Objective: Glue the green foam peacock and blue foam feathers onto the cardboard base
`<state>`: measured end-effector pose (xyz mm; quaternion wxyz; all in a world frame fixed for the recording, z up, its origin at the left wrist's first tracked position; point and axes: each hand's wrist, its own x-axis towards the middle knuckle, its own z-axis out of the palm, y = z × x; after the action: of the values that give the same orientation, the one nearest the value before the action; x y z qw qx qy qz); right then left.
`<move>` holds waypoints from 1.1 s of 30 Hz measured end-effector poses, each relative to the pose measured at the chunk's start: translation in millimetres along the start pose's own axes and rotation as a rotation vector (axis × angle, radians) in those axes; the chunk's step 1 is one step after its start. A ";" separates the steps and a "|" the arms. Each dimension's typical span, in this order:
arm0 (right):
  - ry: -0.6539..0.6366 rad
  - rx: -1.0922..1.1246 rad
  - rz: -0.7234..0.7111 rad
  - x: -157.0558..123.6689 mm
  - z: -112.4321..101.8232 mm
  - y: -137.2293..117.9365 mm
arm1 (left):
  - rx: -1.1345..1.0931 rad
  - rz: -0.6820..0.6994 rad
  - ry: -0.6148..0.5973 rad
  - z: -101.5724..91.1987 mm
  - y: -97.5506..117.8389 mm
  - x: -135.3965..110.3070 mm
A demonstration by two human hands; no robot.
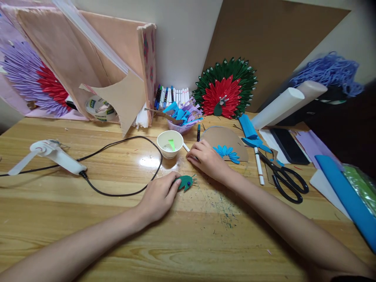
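My left hand (158,196) rests on the wooden table (188,231), its fingertips pinched on a small green paper bird shape (185,182). My right hand (207,158) lies just behind it, fingers curled down around a thin white stick (186,147) beside a white paper cup (170,143). What the fingers grip is partly hidden. A brown cardboard half-disc (225,139) with blue paper petals (226,152) glued on lies right of that hand.
A white glue gun (55,154) with a black cable lies at left. Black scissors (283,176), a white pen, blue paper rolls and a phone lie at right. At the back: a bowl of paper strips (182,117), markers, a red-green paper fan (225,92), cardboard panels.
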<state>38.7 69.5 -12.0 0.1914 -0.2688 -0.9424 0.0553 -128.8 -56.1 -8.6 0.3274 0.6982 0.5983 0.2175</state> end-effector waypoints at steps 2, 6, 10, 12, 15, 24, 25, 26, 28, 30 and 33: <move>-0.016 0.015 -0.019 1.0 0.3 -0.1 | -0.002 -0.013 -0.009 -0.7 1.0 -0.1; -0.019 0.041 -0.013 2.4 0.2 0.8 | -0.017 -0.028 -0.016 -0.9 1.5 -0.1; 0.024 0.134 0.084 -6.4 -9.7 3.1 | -0.054 -0.062 0.001 -0.2 -0.2 1.5; 0.059 0.203 0.179 -16.9 -17.2 1.8 | -0.085 -0.086 0.003 -0.1 -1.1 2.6; 0.139 0.300 0.270 -36.1 -24.0 -5.1 | -0.122 -0.103 0.006 -0.1 -2.2 3.8; 0.243 0.376 0.150 -57.6 -14.9 -23.0 | -0.130 -0.088 0.018 -0.8 -1.6 3.6; 0.239 0.369 0.147 -57.2 -14.5 -23.5 | -0.129 -0.083 0.018 -0.8 -1.5 3.6; 0.231 0.363 0.144 -56.8 -14.4 -23.8 | -0.130 -0.080 0.018 -0.7 -1.4 3.7; 0.215 0.356 0.134 -56.3 -14.2 -24.4 | -0.135 -0.079 0.016 -0.3 -1.7 3.8; 0.210 0.354 0.125 -56.2 -13.8 -24.8 | -0.143 -0.081 0.014 0.4 -2.2 3.9; 0.214 0.347 0.115 -56.5 -12.9 -24.7 | -0.147 -0.082 0.007 1.0 -2.9 3.7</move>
<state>76.0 18.8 -13.7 0.3304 -0.2892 -0.8761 0.1988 -129.4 -52.4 -11.7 0.3841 0.6466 0.6099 0.2495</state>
